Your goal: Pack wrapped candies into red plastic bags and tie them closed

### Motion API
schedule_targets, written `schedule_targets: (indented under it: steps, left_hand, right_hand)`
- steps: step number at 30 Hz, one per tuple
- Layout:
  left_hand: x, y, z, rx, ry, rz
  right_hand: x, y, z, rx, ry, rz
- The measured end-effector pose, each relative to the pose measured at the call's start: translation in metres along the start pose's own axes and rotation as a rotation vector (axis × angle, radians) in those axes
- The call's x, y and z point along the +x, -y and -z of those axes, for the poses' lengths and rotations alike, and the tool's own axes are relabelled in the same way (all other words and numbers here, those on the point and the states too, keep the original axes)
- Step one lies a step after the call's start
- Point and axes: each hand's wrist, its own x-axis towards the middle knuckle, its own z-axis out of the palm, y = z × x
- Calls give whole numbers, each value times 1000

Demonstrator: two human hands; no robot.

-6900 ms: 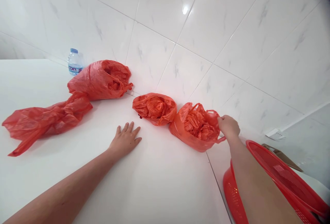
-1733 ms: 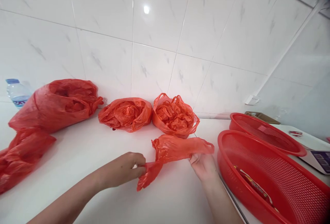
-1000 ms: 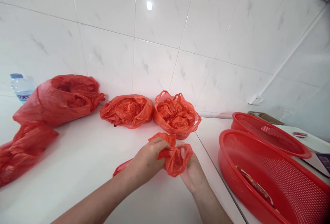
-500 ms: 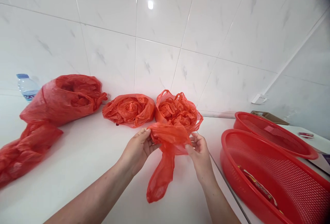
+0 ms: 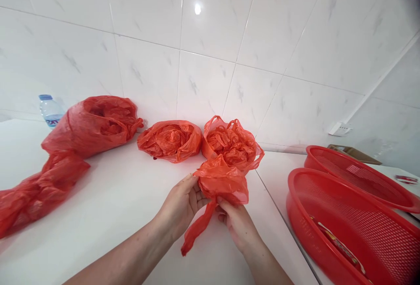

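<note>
A thin red plastic bag [image 5: 225, 182] is held up in front of me, its body bunched at the top and a narrow twisted strip dangling to the lower left. My left hand [image 5: 183, 202] pinches the bag's left edge between thumb and fingers. At the base of the bunched part, where the strip starts, my right hand [image 5: 234, 221] grips the plastic; its fingertips are partly hidden. Just behind stands an open red bag stuffed with crumpled bags [image 5: 231, 142]. Beside it on the left sits a second red bag full of crumpled plastic [image 5: 170, 140].
A large stuffed red bag [image 5: 88, 127] and a loose red bag [image 5: 42, 184] lie at left, near a water bottle [image 5: 50, 110]. Two red mesh baskets [image 5: 302, 206] stand at right, the nearer holding a colourful packet [image 5: 341, 245]. A tiled wall [image 5: 210, 79] backs the white table [image 5: 124, 206].
My right hand has moved down and left from the bag's right edge to the base of the bunch. The hanging part has become narrower. The view has shifted slightly left.
</note>
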Motion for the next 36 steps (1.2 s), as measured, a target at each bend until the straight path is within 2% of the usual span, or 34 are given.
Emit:
schedule_targets:
  steps: [2,5,7,9,11,13,15,17,19,22,24,27,29,31,34,36]
  left_hand:
    - [2,-4,4,0,-79,-22]
    - [9,-21,19,0,-303,-76]
    - [12,-36,34,15,-445,-108]
    - [9,-49,50,42,-525,-117]
    - [0,-57,64,92,-552,-64]
    - [-13,-60,73,172,-478,32]
    - [-27,-61,77,293,-308,111]
    - [-38,-61,76,494,-151,107]
    - [-44,-62,71,780,-132,-7]
    - [-44,-62,57,1206,-198,-315]
    - [-42,-59,48,1420,-114,-458]
    - [-37,-49,41,1587,101,-460]
    - [-33,-41,42,1572,202,-372]
    - [-30,-33,44,1477,223,-244]
    - [-27,-29,43,1111,115,-35]
    - [-27,-31,39,731,18,71]
  right_hand:
    - [3,4,5,121,28,-18]
    - [10,13,19,292,72,-65]
    - [15,20,32,396,38,-77]
    - [18,27,44,484,-21,-63]
    - [19,33,52,548,-48,-40]
    - [17,38,55,577,-38,-19]
    - [14,40,52,554,-9,7]
    - [13,40,48,505,35,-6]
    - [12,37,43,455,55,-45]
    - [12,30,37,401,44,-82]
    - [11,26,33,363,62,-88]
    - [11,23,31,300,101,-71]
    - [11,23,32,290,110,-51]
    - [9,25,33,317,114,-53]
    - [1,31,30,344,142,-102]
    - [-6,36,27,326,112,-30]
